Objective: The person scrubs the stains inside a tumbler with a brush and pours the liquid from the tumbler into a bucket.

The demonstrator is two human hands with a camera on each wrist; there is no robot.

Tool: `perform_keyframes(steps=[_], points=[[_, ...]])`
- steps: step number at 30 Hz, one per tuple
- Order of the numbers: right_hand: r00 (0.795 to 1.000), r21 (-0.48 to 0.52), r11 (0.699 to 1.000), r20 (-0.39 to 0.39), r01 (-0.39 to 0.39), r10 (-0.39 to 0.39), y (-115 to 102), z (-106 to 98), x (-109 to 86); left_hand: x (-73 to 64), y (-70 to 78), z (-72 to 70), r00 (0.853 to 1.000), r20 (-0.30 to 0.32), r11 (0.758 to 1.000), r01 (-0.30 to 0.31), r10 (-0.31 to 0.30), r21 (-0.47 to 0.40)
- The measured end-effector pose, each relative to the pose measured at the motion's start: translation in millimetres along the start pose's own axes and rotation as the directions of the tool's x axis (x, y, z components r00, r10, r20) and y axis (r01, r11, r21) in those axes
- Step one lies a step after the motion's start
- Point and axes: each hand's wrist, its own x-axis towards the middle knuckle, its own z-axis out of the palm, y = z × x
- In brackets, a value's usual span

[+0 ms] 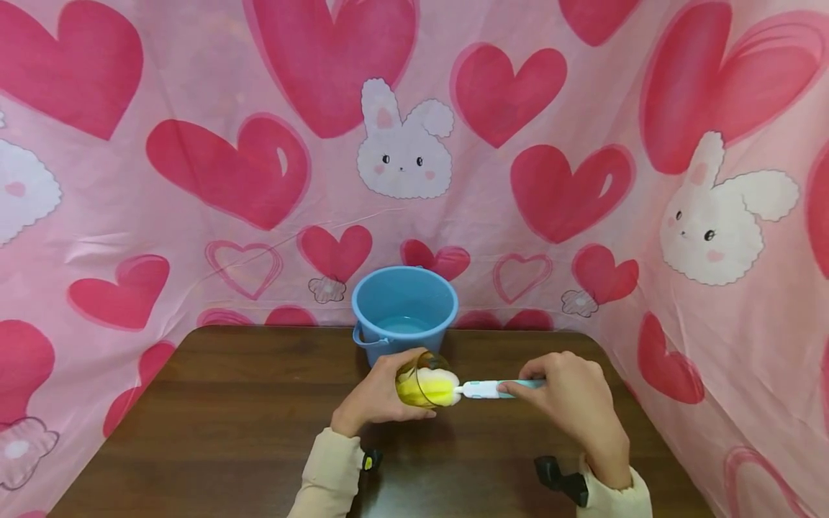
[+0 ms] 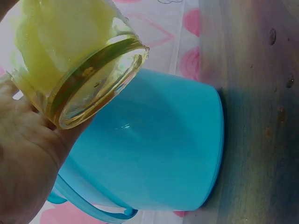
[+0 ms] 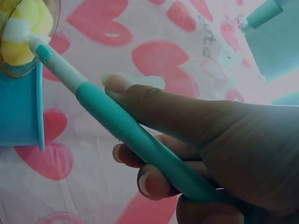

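Note:
My left hand [image 1: 382, 392] grips an amber glass cup [image 2: 88, 70], tipped on its side with the mouth toward the right. Inside the cup sits the yellow and white sponge head [image 1: 435, 387] of a cleaning brush. The brush's white and teal handle [image 3: 126, 121] is held by my right hand [image 1: 573, 396], thumb on one side and fingers curled on the other. Part of the sponge shows at the cup's mouth. In the left wrist view, the thick glass base faces the camera and the sponge shows yellow through the wall.
A blue bucket [image 1: 404, 334] with some water in it stands at the table's back edge, just behind the cup, its handle hanging down at the left. The brown wooden table [image 1: 259, 403] has a few water drops. Pink heart-patterned cloth [image 1: 214, 86] hangs around it.

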Motion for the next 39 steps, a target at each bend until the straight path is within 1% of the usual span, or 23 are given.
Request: perform_keyframes(steps=[1,3,9,13,18,20,23,27,32,39], points=[[1.000,0.001,1.000,-0.008,-0.002,0.002,0,0,-0.2,-0.1,0.1,-0.1,1.000,0.002,1.000,0.008,-0.008,-0.006],[1.000,0.015,1.000,-0.021,-0.017,0.017,0,-1,-0.3,-0.3,0.2,0.0,1.000,0.000,1.000,0.003,-0.003,-0.009],[0.991,0.106,0.986,-0.026,-0.131,0.134,4,-6,1.0,0.7,2.3,-0.2,0.999,-0.026,0.998,-0.027,0.026,-0.050],[0.981,0.123,0.974,-0.018,-0.190,0.193,9,-9,0.7,1.0,2.5,-0.9,0.998,-0.037,0.996,-0.048,0.046,-0.071],[0.971,0.122,0.965,-0.020,-0.234,0.238,14,-13,-1.6,0.5,2.5,-2.1,1.000,-0.020,0.997,-0.014,0.013,-0.075],[0.971,0.119,0.965,-0.020,-0.233,0.237,15,-14,-2.2,0.3,2.2,-2.4,1.000,-0.015,0.997,0.003,-0.004,-0.076],[0.977,0.123,0.970,-0.017,-0.208,0.212,15,-14,-2.3,0.3,1.2,-3.0,1.000,-0.016,0.997,0.017,-0.019,-0.077],[0.989,0.118,0.983,-0.027,-0.143,0.148,14,-12,-1.8,1.0,0.8,-3.0,1.000,-0.020,0.997,0.022,-0.023,-0.071],[0.994,0.127,0.988,-0.041,-0.094,0.099,11,-8,0.0,1.4,3.1,-0.7,0.999,-0.033,0.998,0.003,-0.005,-0.059],[0.994,0.117,0.991,-0.080,-0.067,0.077,7,1,4.6,0.8,3.6,2.9,0.999,-0.047,0.998,0.005,-0.008,-0.070]])
